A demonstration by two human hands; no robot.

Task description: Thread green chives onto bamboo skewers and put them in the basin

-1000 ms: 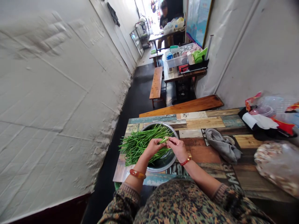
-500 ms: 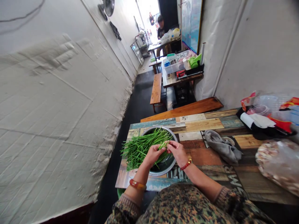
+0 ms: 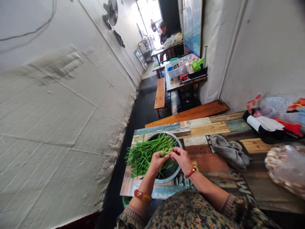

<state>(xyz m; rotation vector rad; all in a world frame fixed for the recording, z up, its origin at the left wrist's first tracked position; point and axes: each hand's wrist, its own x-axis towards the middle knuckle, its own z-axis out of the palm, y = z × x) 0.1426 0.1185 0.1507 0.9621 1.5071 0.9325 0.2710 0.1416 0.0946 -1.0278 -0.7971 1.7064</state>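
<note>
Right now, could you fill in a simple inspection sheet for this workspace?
Surface: patchwork wood-look table, with printed lettering.
Job's things: long green stalks in a metal bowl, many ends overhanging its rim.
Clutter: crumpled grey cloth; clear bag of pale pieces; dark tray with packaging.
Grip: left hand holds a small bunch of stalks; right hand is at their pale ends, exact pinch unclear.
Cables: dark cord on the left wall.
Surroundings: wooden bench beyond the table; wall fan; second table bearing a plastic bin.

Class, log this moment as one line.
Left hand: holding green stalks; right hand: touching their ends; bowl: more stalks inside, overhanging rim
</note>
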